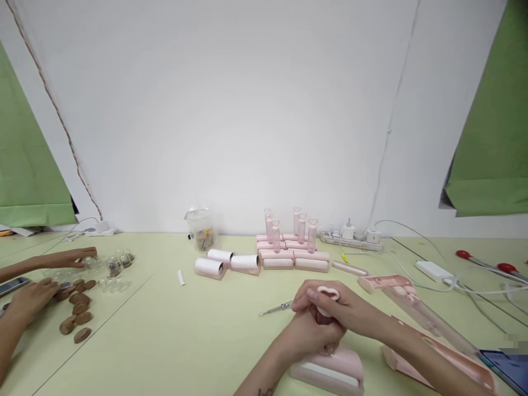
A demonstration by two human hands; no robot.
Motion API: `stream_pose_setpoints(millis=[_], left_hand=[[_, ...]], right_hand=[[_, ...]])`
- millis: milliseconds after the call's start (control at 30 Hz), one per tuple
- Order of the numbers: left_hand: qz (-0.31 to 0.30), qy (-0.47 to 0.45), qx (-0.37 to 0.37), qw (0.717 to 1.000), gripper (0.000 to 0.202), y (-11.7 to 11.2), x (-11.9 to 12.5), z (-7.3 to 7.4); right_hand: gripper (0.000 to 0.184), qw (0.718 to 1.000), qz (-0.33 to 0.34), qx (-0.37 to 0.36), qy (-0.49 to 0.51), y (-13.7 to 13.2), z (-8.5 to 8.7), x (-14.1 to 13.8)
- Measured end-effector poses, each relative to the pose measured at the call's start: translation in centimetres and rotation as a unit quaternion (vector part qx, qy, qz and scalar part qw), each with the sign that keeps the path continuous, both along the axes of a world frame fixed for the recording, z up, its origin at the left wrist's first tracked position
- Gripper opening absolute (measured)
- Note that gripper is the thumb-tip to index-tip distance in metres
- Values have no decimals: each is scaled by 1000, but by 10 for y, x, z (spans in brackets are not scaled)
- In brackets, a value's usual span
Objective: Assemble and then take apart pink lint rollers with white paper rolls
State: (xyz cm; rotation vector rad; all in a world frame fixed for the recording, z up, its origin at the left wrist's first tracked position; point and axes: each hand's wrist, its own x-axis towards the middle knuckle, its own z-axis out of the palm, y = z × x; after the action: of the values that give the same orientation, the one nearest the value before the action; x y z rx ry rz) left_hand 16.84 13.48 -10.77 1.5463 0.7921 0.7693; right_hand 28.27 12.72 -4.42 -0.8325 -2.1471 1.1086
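Observation:
In front of me a pink tube with a heart-shaped loop [329,293] on top is in both my hands. My left hand [311,333] is wrapped round its body. Over the top lies my right hand [344,308], its fingers closed about the loop end. Much of the tube is hidden by the fingers. Directly below sits a pink and white rounded case [330,369]; I cannot tell whether the tube touches it. A thin screwdriver [275,309] points left from beside my right fingers; its handle end is hidden, so whether it is held is unclear.
Pink cases [278,259] with several upright heart-topped tubes [312,234] stand by the wall. White rolls [209,267] lie left of them. Open pink shells [445,352], a phone [505,366] and cables are at right. A co-worker's hands [37,297] handle brown discs [80,300] at left.

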Motion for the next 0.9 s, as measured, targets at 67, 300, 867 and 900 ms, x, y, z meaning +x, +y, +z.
stream_pose_setpoints(millis=[67, 300, 867, 900], left_hand=[[-6, -6, -20, 1000, 9, 0, 0, 1], [-52, -35, -26, 998, 16, -1, -4, 4], [-35, -263, -176, 948, 81, -7, 5, 0], [-34, -264, -171, 949, 81, -7, 5, 0]], right_hand=[[45, 1000, -1, -15, -6, 2, -1, 0], [45, 997, -14, -68, -29, -1, 2, -3], [43, 985, 17, -167, 30, -1, -7, 0], [46, 987, 20, -159, 27, 0, -5, 1]])
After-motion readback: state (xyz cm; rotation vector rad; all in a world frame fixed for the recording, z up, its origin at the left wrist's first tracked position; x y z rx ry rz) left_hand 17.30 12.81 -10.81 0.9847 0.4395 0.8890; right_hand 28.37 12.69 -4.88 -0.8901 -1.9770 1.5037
